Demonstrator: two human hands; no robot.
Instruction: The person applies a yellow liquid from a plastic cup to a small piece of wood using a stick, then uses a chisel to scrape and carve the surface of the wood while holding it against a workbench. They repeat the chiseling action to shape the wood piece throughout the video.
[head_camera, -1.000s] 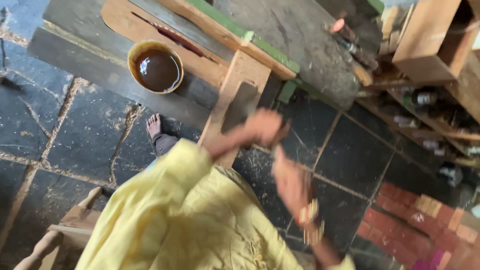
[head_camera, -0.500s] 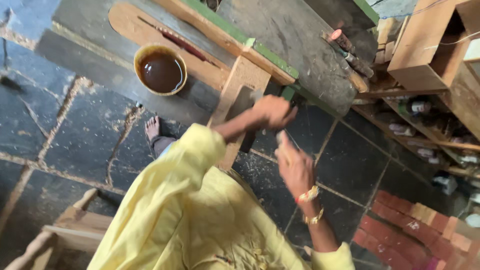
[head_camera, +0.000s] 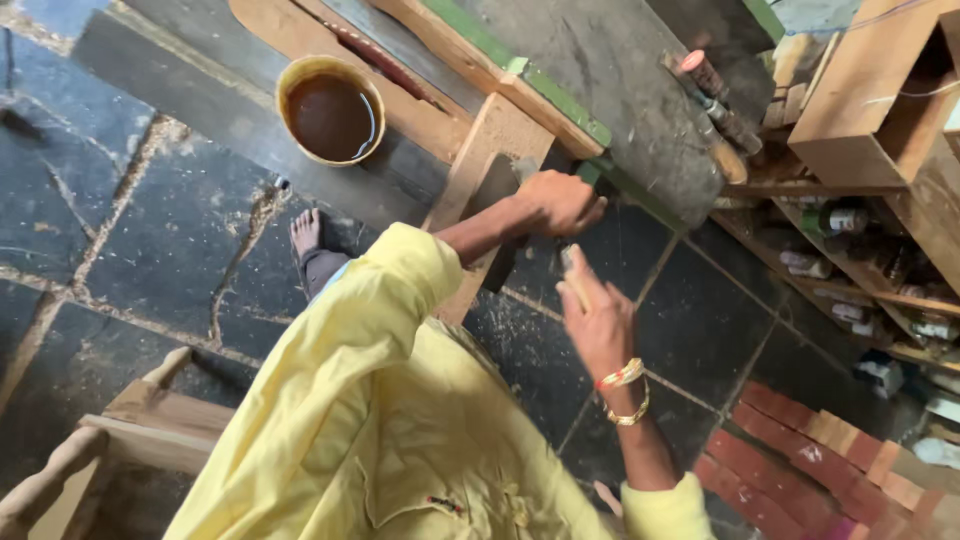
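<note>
The left hand (head_camera: 555, 203) is clamped on a dark flat piece (head_camera: 500, 262) leaning against the wooden frame (head_camera: 480, 160), just right of the bucket (head_camera: 330, 110). It looks stiff and weighty, best gripped by the top edge. The right hand (head_camera: 597, 320) is closed on a small stick (head_camera: 572, 275)

Left hand (head_camera: 553, 203) grips wooden frame (head_camera: 480, 170); right hand (head_camera: 597, 320) perhaps holding stick.
</note>
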